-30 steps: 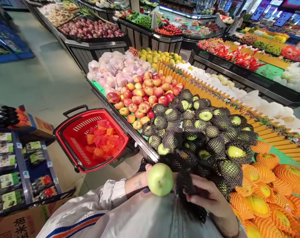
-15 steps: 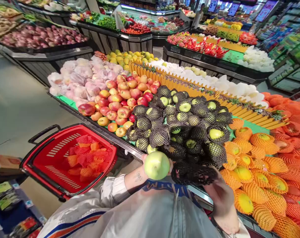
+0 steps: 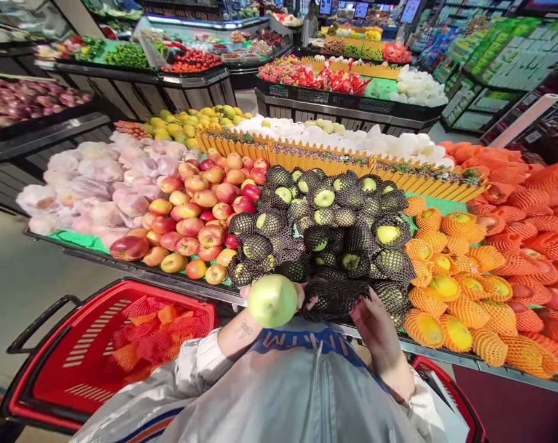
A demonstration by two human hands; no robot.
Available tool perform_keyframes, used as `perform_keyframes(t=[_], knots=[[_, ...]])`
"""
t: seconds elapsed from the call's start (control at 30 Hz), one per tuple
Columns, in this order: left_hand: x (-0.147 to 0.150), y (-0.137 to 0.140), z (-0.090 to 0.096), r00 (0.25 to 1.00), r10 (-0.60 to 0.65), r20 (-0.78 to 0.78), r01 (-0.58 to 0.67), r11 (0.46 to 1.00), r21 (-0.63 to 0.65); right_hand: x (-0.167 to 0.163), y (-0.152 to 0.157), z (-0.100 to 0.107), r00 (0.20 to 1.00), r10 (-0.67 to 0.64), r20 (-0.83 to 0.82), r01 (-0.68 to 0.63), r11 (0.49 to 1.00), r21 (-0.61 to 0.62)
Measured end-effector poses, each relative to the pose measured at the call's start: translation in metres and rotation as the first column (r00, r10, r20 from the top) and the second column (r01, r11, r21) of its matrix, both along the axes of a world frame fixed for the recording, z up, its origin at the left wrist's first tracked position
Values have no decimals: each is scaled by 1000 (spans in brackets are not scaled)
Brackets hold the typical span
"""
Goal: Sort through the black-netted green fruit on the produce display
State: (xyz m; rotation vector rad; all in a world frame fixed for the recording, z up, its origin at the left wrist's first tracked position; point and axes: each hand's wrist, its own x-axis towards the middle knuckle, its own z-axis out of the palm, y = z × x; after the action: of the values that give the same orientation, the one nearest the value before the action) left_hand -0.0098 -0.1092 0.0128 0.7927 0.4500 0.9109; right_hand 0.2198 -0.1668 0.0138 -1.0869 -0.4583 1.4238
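My left hand is closed around a pale green apple, bare of netting, held in front of my jacket at the edge of the display. The apple hides most of that hand's fingers. Just to the right, a black foam net sleeve stretches between the apple and my right hand, whose fingers grip its right end. Whether anything is inside the sleeve I cannot make out. Directly beyond both hands lies a pile of green apples in black nets.
A red shopping basket holding orange and red foam nets stands at the lower left. Red apples and bagged fruit lie to the left. Fruit in orange nets fills the right. Another red basket shows at lower right.
The view has swung to the right. My right hand has come up and closer to the left, still with the black sleeve. The left hand keeps the apple.
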Motion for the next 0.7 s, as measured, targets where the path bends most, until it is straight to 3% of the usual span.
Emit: perform_keyframes(t=[0.1,0.27,0.37,0.47,0.53,0.6,0.67,0.7], knots=[[-21,6,6,999,-24,46,24,1000,8,-14,10,16,996,15,-83,-10,998,62],[-37,12,-1,997,53,53,-39,971,-236,-36,17,42,964,227,-135,-216,972,95],[-26,17,-2,991,133,-14,-131,952,-278,-48,18,48,936,347,-50,-344,937,58],[-7,18,1,978,194,-74,-207,945,-254,-59,26,53,869,468,158,-485,870,92],[5,14,2,981,182,-67,-193,947,-258,-65,35,58,834,374,405,-477,858,190],[13,10,2,991,137,14,-127,949,-290,-67,45,63,778,106,619,-376,868,325],[17,7,1,990,88,109,-55,958,-280,-66,52,68,700,-109,705,-291,859,421],[17,7,1,989,81,125,-47,966,-255,-64,55,69,681,-145,718,-275,857,435]])
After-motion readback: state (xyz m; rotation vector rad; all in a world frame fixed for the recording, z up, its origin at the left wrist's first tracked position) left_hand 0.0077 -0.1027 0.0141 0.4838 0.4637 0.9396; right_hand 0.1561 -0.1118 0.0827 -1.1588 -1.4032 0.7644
